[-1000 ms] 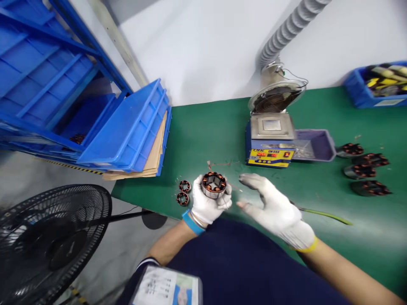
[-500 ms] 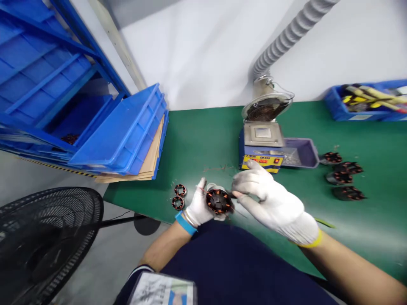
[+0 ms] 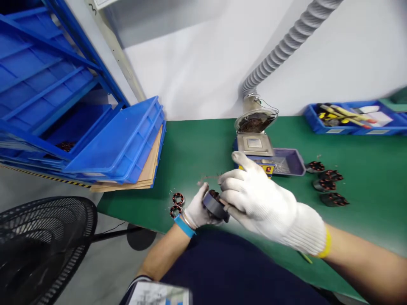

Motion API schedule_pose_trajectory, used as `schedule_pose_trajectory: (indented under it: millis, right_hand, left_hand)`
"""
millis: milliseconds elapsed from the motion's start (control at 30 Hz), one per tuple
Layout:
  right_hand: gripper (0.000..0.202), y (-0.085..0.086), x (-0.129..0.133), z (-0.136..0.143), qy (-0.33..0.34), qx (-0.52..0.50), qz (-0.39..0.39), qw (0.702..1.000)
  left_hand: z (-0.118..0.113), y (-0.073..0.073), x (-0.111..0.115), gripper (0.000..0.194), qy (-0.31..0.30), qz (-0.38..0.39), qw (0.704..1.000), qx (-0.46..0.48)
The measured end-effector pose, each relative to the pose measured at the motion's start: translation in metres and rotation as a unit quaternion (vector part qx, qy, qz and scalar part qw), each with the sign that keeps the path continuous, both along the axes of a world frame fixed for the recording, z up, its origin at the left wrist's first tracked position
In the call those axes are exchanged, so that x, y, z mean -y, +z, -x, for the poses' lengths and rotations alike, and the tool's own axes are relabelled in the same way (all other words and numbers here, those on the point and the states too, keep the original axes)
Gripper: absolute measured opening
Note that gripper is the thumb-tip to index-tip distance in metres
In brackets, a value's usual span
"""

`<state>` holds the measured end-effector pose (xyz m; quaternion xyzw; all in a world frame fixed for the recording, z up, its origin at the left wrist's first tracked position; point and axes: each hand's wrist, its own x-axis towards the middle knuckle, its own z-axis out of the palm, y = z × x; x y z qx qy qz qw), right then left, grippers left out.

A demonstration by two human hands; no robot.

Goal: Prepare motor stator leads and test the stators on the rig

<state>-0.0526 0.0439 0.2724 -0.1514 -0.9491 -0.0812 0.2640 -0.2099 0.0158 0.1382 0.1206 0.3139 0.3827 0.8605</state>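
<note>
My left hand, in a white glove, is wrapped round a motor stator with a grey metal outer ring and copper windings. The stator is tilted, so its smooth side faces me. At its right edge is my gloved right hand, fingers curled and pressed together. What those fingertips grip, if anything, is too small to make out. Two smaller stators, one behind the other, lie on the green table left of my left hand.
Beyond my right hand stands a small machine under a grey duct hose, beside a purple tray. Several stators sit at the right. Blue tool bins line the back, blue crates the left. A black fan stands front left.
The stator has been tipped, so its side now shows instead of its wound face. My right hand has come in closer to the stator. The view has shifted somewhat.
</note>
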Motion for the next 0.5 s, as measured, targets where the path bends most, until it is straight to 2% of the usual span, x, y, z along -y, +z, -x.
schedule_pose_trajectory:
  millis: [33, 100, 200, 233, 267, 300, 400, 500]
  right_hand:
    - [0.016, 0.0, -0.002, -0.002, 0.003, 0.01, -0.008, 1.0]
    - [0.017, 0.002, -0.004, -0.005, 0.002, 0.026, -0.016, 1.0]
    - [0.017, 0.007, 0.0, -0.005, 0.011, 0.019, -0.013, 1.0]
    - [0.017, 0.009, 0.002, -0.003, 0.016, 0.012, -0.005, 1.0]
    - [0.017, 0.01, 0.005, -0.001, 0.02, 0.004, 0.005, 1.0]
    - [0.017, 0.011, 0.006, 0.0, 0.024, 0.001, 0.017, 1.0]
    - [0.017, 0.011, 0.007, 0.0, 0.034, 0.014, 0.032, 0.999]
    - [0.016, 0.01, 0.003, -0.011, 0.026, 0.027, 0.033, 0.999]
  left_hand:
    - [0.002, 0.001, 0.002, 0.049, -0.015, -0.009, 1.0, 0.012]
    - [0.007, 0.003, 0.006, 0.041, 0.026, -0.029, 0.998, 0.048]
    - [0.014, 0.004, 0.009, 0.04, 0.219, -0.054, 0.969, 0.105]
    - [0.013, 0.004, 0.007, 0.044, 0.256, -0.048, 0.959, 0.109]
    - [0.01, 0.003, 0.004, 0.048, 0.259, -0.036, 0.959, 0.106]
    - [0.007, 0.002, 0.001, 0.049, 0.235, -0.025, 0.967, 0.098]
    - [-0.008, -0.002, -0.004, 0.046, 0.091, 0.003, 0.993, 0.076]
    - [-0.015, -0.001, 0.0, 0.048, 0.031, -0.017, 0.996, 0.078]
